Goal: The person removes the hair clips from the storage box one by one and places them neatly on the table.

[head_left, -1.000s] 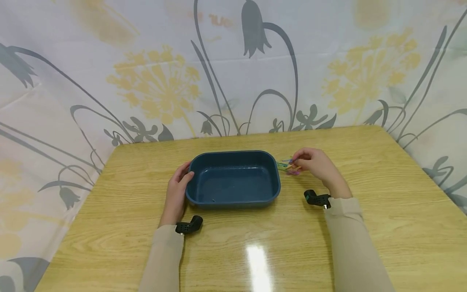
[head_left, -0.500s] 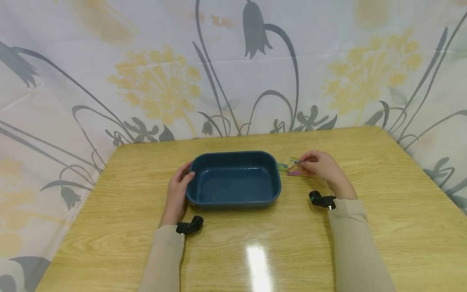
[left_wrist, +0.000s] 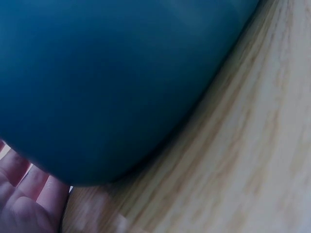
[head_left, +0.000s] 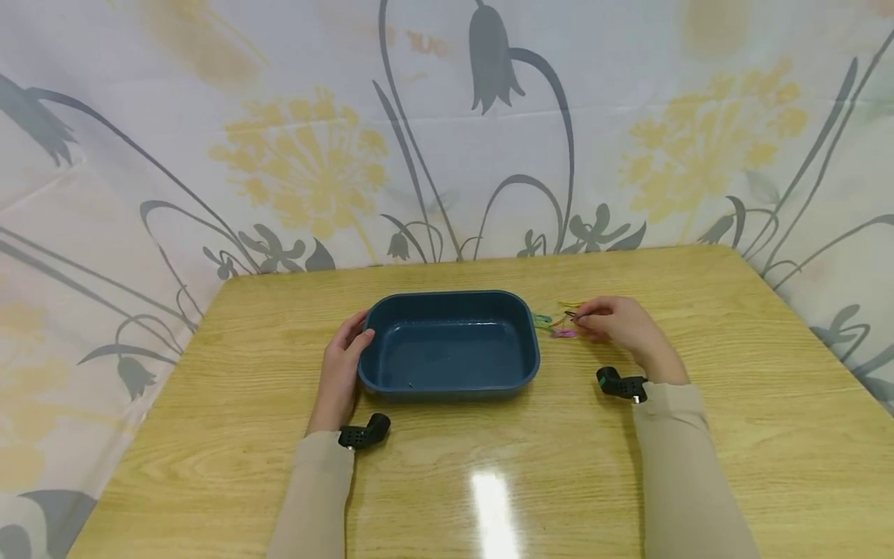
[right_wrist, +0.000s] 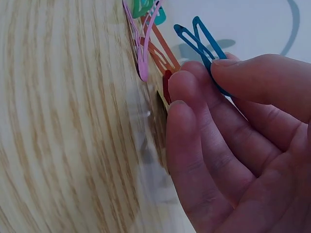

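Observation:
A dark blue rectangular tray sits on the wooden table, nothing in it. My left hand grips its left end, thumb over the rim; in the left wrist view the tray's wall fills the frame, with fingers beneath it. To the right of the tray lies a small heap of coloured hair clips. My right hand is at the heap and pinches a blue clip between thumb and fingers. A pink clip, an orange clip and a teal one lie beside it.
A flower-print cloth hangs behind and around the table. The table's far edge runs just behind the tray. A light glare lies on the near tabletop between my sleeves.
My right hand has drawn slightly to the right, away from the tray, with its fingertips still at the clips. The left hand and the tray have stayed put.

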{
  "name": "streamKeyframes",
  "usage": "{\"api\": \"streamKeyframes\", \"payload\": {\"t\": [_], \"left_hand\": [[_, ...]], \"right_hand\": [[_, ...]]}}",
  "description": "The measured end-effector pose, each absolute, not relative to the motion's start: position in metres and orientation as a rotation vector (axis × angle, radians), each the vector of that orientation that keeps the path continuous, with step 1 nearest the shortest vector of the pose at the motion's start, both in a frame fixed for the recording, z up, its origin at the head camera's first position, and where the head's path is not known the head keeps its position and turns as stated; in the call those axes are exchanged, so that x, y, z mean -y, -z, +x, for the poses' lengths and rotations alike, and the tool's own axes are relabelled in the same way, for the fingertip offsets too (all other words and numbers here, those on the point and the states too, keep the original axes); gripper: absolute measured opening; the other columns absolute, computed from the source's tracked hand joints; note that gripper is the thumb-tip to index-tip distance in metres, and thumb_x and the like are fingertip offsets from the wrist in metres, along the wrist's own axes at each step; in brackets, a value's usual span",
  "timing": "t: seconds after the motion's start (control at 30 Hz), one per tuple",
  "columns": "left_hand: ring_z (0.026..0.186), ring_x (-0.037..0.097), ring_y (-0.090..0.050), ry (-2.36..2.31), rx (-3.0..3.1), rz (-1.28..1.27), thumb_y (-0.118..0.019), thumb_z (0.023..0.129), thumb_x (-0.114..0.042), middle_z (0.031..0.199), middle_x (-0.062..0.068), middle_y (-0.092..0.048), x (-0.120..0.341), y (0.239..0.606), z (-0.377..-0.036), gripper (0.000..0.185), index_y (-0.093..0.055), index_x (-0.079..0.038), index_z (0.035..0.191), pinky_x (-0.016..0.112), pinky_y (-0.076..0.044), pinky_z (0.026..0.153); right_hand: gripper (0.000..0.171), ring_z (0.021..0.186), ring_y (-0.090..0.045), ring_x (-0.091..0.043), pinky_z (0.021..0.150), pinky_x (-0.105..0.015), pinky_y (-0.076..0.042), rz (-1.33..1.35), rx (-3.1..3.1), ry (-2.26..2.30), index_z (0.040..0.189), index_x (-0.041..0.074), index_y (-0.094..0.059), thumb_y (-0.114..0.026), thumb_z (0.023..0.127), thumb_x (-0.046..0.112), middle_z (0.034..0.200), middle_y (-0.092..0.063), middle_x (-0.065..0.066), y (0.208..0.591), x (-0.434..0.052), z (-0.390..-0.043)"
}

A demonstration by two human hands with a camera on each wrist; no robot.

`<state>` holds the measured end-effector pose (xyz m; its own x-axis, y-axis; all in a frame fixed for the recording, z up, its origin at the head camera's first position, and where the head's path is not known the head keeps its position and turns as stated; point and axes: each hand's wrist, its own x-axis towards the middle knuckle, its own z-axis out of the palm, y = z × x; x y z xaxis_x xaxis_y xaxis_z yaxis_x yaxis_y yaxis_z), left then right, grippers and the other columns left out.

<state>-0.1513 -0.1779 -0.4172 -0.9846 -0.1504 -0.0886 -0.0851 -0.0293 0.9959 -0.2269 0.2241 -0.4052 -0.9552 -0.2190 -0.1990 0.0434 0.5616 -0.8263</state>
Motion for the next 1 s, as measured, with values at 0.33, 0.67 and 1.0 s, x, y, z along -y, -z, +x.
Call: {"api": "streamKeyframes", "payload": {"t": [0.33, 0.67, 1.0], "left_hand": [[0.125, 0.017, -0.041, 2.221, 2.147, 0.263, -0.05, 0.094, -0.018, 0.138, 0.004, -0.045, 0.172, 0.415, -0.1507, 0.041, -0.045, -0.013, 0.135, 0.033, -0.032, 0.104], [0.124, 0.016, -0.042, 2.208, 2.158, 0.259, -0.05, 0.095, -0.02, 0.137, 0.003, -0.045, 0.1736, 0.4163, -0.1518, 0.041, -0.045, -0.014, 0.135, 0.033, -0.032, 0.104], [0.124, 0.015, -0.041, 2.21, 2.15, 0.27, -0.05, 0.095, -0.021, 0.137, 0.003, -0.045, 0.1765, 0.4153, -0.1499, 0.041, -0.045, -0.015, 0.135, 0.033, -0.032, 0.104]], "right_hand": [[0.034, 0.089, -0.063, -0.013, 0.077, -0.027, -0.051, -0.126, -2.478, 1.375, 0.117, -0.006, -0.054, -0.053, 0.093, 0.018, 0.114, -0.059, -0.022, 0.4084, -0.2298, -0.2225], [0.034, 0.087, -0.063, -0.015, 0.075, -0.027, -0.052, -0.108, -2.5, 1.354, 0.118, -0.007, -0.053, -0.051, 0.094, 0.017, 0.107, -0.062, -0.021, 0.4095, -0.2312, -0.224], [0.032, 0.086, -0.063, -0.018, 0.074, -0.028, -0.052, -0.134, -2.566, 1.291, 0.117, -0.006, -0.055, -0.05, 0.094, 0.017, 0.109, -0.06, -0.023, 0.4044, -0.2281, -0.2254]]}}
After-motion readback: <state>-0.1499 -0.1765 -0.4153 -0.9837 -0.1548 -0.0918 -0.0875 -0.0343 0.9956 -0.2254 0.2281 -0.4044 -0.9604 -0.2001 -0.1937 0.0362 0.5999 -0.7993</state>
